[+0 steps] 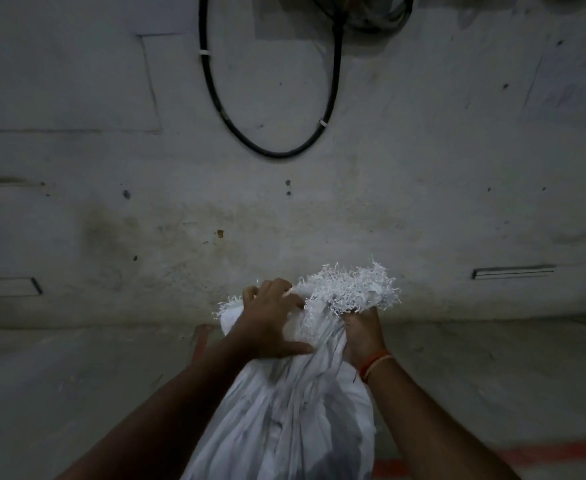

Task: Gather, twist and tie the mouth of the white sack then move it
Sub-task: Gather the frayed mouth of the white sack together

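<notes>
A full white sack (284,417) stands in front of me, its cloth pulled up into folds toward the top. Its frayed mouth (350,289) is bunched together and sticks up above my hands. My right hand (362,336) grips the gathered neck just under the frayed edge, an orange thread band at the wrist. My left hand (267,320) lies over the left side of the mouth, fingers curled into the loose cloth and thumb pressed against the sack.
A stained pale wall (284,209) rises close behind the sack. A black cable loop (270,152) hangs on it high up. The grey concrete floor (76,393) spreads left and right, with a red painted line (544,452) at the lower right.
</notes>
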Available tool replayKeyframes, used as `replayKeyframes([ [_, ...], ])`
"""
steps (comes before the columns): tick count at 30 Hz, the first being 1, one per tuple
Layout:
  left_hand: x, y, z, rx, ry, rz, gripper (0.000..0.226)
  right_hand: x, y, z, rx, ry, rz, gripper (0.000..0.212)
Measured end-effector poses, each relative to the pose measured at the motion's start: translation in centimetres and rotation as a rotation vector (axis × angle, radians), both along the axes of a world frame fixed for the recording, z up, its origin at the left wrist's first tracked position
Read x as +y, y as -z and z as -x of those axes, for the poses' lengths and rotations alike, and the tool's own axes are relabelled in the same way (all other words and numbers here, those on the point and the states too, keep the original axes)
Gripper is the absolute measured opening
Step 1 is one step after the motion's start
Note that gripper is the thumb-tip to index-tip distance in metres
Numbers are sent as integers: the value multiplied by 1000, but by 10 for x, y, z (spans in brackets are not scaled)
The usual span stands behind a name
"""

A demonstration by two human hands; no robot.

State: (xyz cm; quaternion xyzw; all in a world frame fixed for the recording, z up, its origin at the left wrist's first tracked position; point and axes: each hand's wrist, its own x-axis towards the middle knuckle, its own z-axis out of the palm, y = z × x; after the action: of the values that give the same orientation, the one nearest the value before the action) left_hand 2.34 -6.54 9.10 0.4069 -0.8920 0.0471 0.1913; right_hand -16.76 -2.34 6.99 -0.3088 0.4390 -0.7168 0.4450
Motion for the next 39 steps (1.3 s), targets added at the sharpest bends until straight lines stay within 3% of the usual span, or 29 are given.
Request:
replayKeyframes([
  [2,13,12,8,15,-79,108,70,-1,-2,-6,11,33,4,21],
  [7,16,16,10,307,-164,192,35,2,-6,-9,39,13,46,24],
  [11,0,-4,3,430,-75,-14,23,4,-2,2,55,-35,42,33],
  [15,-8,-20,-1,638,34,-202,14,3,5,10,125,-108,-134,35],
  [18,-12,-28,7,647,15,-155,7,0,0,-3,142,-156,-50,34],
  [21,-13,-37,23,549,85,-98,4,-4,-6,-20,411,-206,-5,36],
  [24,-13,-42,30,491,147,-104,9,-12,-9,-22,475,-132,14,42],
  [27,-13,-36,24,521,188,-173,15,-17,-5,-16,543,-45,60,39],
  [29,-13,-27,16,649,210,-338,18,-18,0,-11,462,-29,86,33],
  [31,-13,-17,7,921,127,-474,21,-17,4,-8,350,-33,102,29],
  [33,-17,-3,-2,1161,-113,-395,20,-16,9,-6,266,-39,115,29],
  [36,-18,19,-13,1268,-435,-286,22,-16,16,-3,196,-39,130,27],
  [39,-16,40,-15,1333,-574,-396,26,-14,19,-3,174,-36,119,40],
])
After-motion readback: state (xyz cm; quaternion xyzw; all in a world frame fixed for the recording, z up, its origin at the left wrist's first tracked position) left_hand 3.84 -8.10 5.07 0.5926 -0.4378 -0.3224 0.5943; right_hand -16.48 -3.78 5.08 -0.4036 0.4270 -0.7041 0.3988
